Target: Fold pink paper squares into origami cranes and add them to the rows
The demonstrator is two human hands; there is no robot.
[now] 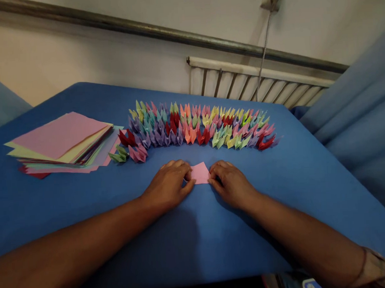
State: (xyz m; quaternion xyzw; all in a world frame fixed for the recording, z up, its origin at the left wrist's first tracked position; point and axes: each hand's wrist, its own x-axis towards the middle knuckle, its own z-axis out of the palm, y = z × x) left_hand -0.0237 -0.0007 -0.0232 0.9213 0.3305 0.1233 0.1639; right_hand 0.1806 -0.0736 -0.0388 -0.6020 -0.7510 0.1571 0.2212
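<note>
A small piece of folded pink paper (200, 174) lies between my hands near the middle of the blue-covered table. My left hand (170, 182) pinches its left edge between thumb and fingers. On the opposite side, my right hand (230, 183) grips the right edge the same way. The paper's top comes to a point, and both side edges are partly hidden by my fingers. Just beyond my hands stand several rows of folded paper cranes (159, 135) in many colours.
A stack of coloured paper sheets (61, 134) lies at the left, with a pink one on top. The table (147, 259) has a blue cover. Behind it are a wall pipe (159, 31) and a radiator (241, 82). A blue curtain (360, 116) hangs at the right.
</note>
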